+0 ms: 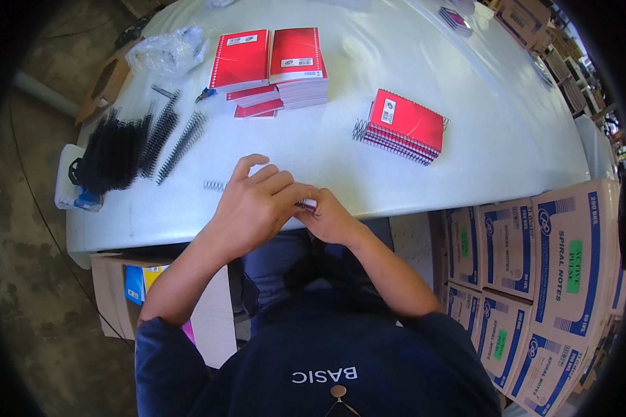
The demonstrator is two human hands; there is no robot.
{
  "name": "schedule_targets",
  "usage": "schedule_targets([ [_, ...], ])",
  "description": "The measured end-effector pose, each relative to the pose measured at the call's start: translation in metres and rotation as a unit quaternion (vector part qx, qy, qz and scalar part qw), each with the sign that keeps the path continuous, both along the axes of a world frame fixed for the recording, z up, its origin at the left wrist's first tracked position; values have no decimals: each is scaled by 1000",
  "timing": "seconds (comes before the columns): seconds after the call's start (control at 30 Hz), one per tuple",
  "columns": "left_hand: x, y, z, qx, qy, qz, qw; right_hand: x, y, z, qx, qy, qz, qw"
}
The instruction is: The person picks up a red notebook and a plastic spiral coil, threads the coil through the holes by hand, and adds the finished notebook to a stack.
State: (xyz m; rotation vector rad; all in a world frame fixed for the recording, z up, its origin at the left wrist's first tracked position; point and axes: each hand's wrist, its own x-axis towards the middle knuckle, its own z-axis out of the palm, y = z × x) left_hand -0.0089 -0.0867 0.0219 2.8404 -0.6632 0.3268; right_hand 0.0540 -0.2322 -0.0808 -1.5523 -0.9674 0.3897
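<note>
A small notebook [307, 206], red and white at its visible edge, is held low over the table's front edge, mostly covered by my fingers. My right hand [329, 217] is closed around it. My left hand [261, 205] is bent over its left side, fingers curled and fingertips meeting the notebook near my right thumb; the index finger is raised. A dark wire spiral coil [214, 185] shows just left of my left hand, its other end hidden behind that hand; I cannot tell whether it joins the notebook.
Red-covered notebook stacks [299, 59] stand at the far middle, spiral-bound notebooks [407, 124] to the right. Black coils [122, 149] pile up at the left near clear plastic wrap [167, 52] and blue-handled pliers [205, 94]. Cartons [504, 271] stack at the right; an open box [209, 306] sits below left.
</note>
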Motion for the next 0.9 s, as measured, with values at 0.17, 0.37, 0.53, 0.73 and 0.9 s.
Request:
schedule_targets([
  [0.17, 9, -8, -2, -99, -10, 12, 995, -3, -2, 11, 20, 109, -11, 994],
  [0.37, 19, 5, 5, -67, 112, -12, 991, -1, -1, -5, -19, 40, -9, 999],
  [0.53, 17, -18, -17, -35, -158, 95, 982, 2, -4, -17, 3, 51, -4, 999],
  [0.73, -19, -14, -79, -39, -98, 53, 993, 5, -2, -3, 41, 146, 2, 988],
  [0.9, 13, -11, -23, -63, -5, 30, 998, 5, -3, -1, 46, 105, -11, 993],
])
